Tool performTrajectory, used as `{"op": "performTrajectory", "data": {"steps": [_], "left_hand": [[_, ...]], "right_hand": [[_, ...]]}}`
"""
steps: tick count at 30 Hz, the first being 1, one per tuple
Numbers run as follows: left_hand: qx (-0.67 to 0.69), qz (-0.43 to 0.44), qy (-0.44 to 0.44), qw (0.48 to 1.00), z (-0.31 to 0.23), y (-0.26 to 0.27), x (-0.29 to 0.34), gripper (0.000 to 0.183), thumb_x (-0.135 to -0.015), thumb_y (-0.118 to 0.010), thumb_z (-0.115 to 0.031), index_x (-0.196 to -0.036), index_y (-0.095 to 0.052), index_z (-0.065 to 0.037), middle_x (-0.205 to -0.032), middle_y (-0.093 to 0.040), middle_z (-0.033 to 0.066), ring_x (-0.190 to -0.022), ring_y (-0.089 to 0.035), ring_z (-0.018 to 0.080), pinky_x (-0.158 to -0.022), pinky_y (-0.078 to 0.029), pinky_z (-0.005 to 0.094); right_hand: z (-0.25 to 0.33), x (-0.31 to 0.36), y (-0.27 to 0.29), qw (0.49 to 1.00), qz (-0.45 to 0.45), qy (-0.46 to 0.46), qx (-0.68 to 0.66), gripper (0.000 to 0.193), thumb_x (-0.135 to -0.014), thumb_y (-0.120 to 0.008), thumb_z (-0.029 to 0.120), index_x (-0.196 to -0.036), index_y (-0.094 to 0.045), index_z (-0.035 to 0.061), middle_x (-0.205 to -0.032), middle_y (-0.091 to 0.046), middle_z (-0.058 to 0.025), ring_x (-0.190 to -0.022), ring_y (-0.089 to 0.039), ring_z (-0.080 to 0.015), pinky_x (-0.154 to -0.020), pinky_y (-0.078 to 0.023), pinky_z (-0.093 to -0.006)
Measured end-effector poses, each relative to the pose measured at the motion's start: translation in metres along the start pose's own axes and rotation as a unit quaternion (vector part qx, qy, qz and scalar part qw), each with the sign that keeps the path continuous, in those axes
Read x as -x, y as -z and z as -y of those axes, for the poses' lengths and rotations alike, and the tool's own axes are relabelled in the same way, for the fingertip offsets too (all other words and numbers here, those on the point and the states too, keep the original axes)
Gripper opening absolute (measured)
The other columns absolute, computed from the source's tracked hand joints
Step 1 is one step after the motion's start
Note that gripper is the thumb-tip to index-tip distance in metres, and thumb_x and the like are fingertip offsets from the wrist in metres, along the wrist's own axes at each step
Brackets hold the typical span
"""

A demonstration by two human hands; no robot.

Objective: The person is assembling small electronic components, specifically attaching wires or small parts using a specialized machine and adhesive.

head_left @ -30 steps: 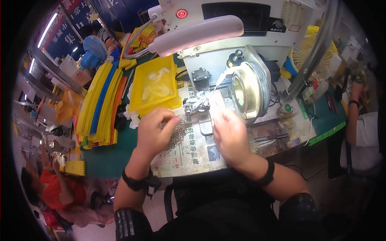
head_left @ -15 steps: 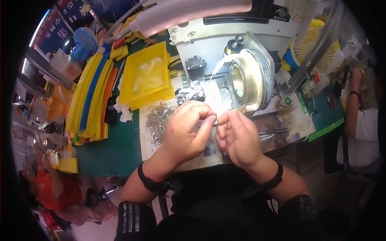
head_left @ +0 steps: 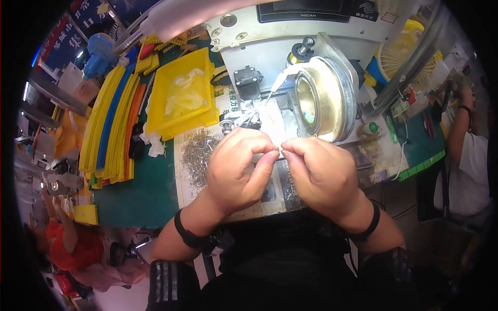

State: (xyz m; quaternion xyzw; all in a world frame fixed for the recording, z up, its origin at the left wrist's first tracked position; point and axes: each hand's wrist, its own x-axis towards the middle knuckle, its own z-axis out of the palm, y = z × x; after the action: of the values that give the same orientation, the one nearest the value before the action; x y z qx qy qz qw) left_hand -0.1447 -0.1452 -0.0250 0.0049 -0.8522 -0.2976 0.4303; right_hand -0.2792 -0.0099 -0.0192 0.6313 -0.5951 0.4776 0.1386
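Note:
My left hand and my right hand meet fingertip to fingertip above the front of the bench. Thumb and forefinger of each are pinched together; whatever sits between them is too small to make out. Just beyond the fingertips lies a brightly lit white patch of work surface. A white pen-like tip on a holder points down at it. Right of that stands a round brass-coloured ring housing. Beside my left hand is a heap of small metal wire pieces on paper.
A yellow bin with clear plastic bags stands back left, next to upright yellow, blue and orange strips. A white machine fills the back. A pink lamp arm crosses overhead. Co-workers sit at both sides.
My right hand has turned, its back now facing up, and its fingertips have closed into a pinch against the left ones. My left hand stays nearly still. The view has shifted slightly.

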Motion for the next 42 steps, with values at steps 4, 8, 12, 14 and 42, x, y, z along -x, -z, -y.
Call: {"op": "performTrajectory", "data": {"steps": [4,8,12,14,42], "left_hand": [[-0.006,-0.004,-0.025,1.000,-0.001,-0.002,-0.002,0.015,-0.081,-0.070,0.006,-0.093,-0.064,-0.001,-0.087,-0.066,0.0140,-0.080,-0.065,0.0316,-0.075,-0.052,0.0386],[-0.028,0.002,-0.020,0.999,-0.003,-0.001,0.002,0.014,-0.083,-0.068,0.006,-0.096,-0.063,0.000,-0.094,-0.066,0.0170,-0.087,-0.065,0.0331,-0.079,-0.052,0.0395],[-0.061,0.007,-0.026,0.998,-0.008,0.001,0.005,0.012,-0.087,-0.066,0.005,-0.097,-0.063,0.000,-0.110,-0.067,0.0217,-0.100,-0.066,0.0345,-0.088,-0.053,0.0402],[-0.003,-0.002,0.018,1.000,-0.006,-0.002,0.007,0.008,-0.090,-0.065,0.003,-0.097,-0.062,0.000,-0.117,-0.067,0.0243,-0.109,-0.066,0.0364,-0.095,-0.052,0.0415],[0.050,0.022,0.005,0.998,0.005,-0.001,0.005,0.006,-0.094,-0.064,-0.002,-0.099,-0.060,-0.003,-0.121,-0.069,0.0258,-0.104,-0.070,0.0320,-0.091,-0.053,0.0369]], "right_hand": [[0.001,-0.001,0.004,1.000,-0.002,-0.004,-0.001,0.016,-0.085,-0.067,0.001,-0.100,-0.064,0.0006,-0.085,-0.067,-0.0135,-0.073,-0.068,-0.0303,-0.062,-0.054,-0.0390],[0.003,0.004,0.009,1.000,-0.024,-0.005,-0.005,0.024,-0.083,-0.071,-0.002,-0.107,-0.069,-0.0011,-0.088,-0.072,-0.0149,-0.074,-0.071,-0.0305,-0.066,-0.057,-0.0367],[-0.010,0.035,0.046,0.997,0.021,-0.059,-0.035,0.029,-0.088,-0.071,0.002,-0.116,-0.067,-0.0023,-0.081,-0.072,-0.0121,-0.066,-0.070,-0.0213,-0.061,-0.055,-0.0313],[-0.047,0.049,0.090,0.965,-0.019,-0.235,-0.113,0.023,-0.092,-0.071,0.009,-0.114,-0.069,0.0011,-0.082,-0.070,-0.0081,-0.067,-0.069,-0.0161,-0.059,-0.054,-0.0290],[-0.014,-0.006,0.069,0.963,-0.103,-0.011,-0.249,0.043,-0.090,-0.079,0.024,-0.111,-0.058,-0.0065,-0.101,-0.064,-0.0155,-0.088,-0.064,-0.0236,-0.079,-0.053,-0.0356]]}}
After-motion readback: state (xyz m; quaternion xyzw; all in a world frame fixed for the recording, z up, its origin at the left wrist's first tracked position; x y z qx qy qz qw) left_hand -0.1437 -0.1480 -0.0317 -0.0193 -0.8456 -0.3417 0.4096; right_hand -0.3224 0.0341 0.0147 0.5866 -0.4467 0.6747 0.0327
